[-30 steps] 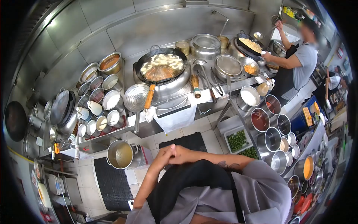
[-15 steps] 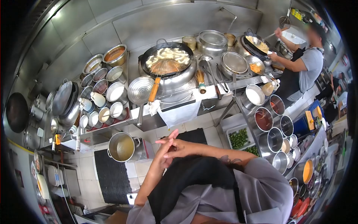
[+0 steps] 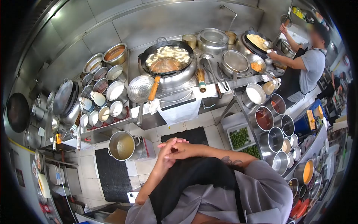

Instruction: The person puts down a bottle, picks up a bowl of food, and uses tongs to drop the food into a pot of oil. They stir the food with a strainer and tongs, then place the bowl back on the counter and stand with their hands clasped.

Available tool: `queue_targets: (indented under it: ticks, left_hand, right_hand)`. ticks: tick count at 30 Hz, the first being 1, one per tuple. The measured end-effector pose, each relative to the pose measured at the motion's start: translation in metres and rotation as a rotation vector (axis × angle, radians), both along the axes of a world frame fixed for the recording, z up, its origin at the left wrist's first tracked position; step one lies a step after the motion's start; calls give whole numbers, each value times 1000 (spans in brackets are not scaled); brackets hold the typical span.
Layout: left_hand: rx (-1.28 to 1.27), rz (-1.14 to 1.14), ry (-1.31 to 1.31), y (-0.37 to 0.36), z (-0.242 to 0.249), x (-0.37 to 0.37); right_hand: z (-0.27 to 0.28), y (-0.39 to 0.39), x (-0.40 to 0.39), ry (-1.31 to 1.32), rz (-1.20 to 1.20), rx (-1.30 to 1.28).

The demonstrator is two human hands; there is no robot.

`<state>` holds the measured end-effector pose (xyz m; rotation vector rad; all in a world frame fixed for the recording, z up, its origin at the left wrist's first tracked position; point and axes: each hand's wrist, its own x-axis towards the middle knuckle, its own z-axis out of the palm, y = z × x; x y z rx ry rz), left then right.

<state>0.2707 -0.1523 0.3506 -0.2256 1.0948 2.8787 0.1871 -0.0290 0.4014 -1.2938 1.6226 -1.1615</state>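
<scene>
Close in front of my chest, my left hand and my right hand are clasped, their fingers interlaced and folded over each other. No object shows in either one. Beyond them, pale pieces lie in bubbling oil in a large wok, with a wire strainer resting inside on the near side. The strainer's wooden handle points toward me. A perforated ladle lies left of that handle, and a bamboo brush lies to the right.
A pot of liquid stands on the floor side at left. Sauce containers crowd the left counter. At back right a co-worker works at another wok. Pots and green produce are at right.
My fingers, partly stretched out before, have folded together. The co-worker's raised hand has shifted, and the ladle now sits in the food at the right wok.
</scene>
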Motion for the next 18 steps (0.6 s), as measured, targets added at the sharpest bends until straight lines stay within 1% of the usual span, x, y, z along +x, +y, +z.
queue_targets:
  ticks: [2, 6, 12, 13, 15, 16, 17, 18]
  left_hand:
    - [3, 27, -73, 4, 2, 0]
    - [-33, 21, -102, 7, -9, -9]
    - [-2, 0, -114, 19, 0, -17]
    - [31, -37, -132, 20, 0, -19]
    - [63, -73, -150, 20, -8, -24]
    - [21, -131, -152, 16, -21, -28]
    - [-21, -188, -156, 15, -30, -30]
    - [-21, -186, -157, 16, -30, -33]
  right_hand:
    - [6, 2, 1, -41, 2, 21]
    - [13, 6, 1, -204, 15, 106]
    - [6, 16, -8, -90, 19, 80]
    - [8, 19, -9, -92, 18, 78]
    - [23, 24, -10, -24, -70, 76]
    - [5, 25, -14, -25, -69, 74]
    - [-30, 26, -22, -88, -23, -10]
    - [-54, 28, -29, -150, 23, -94]
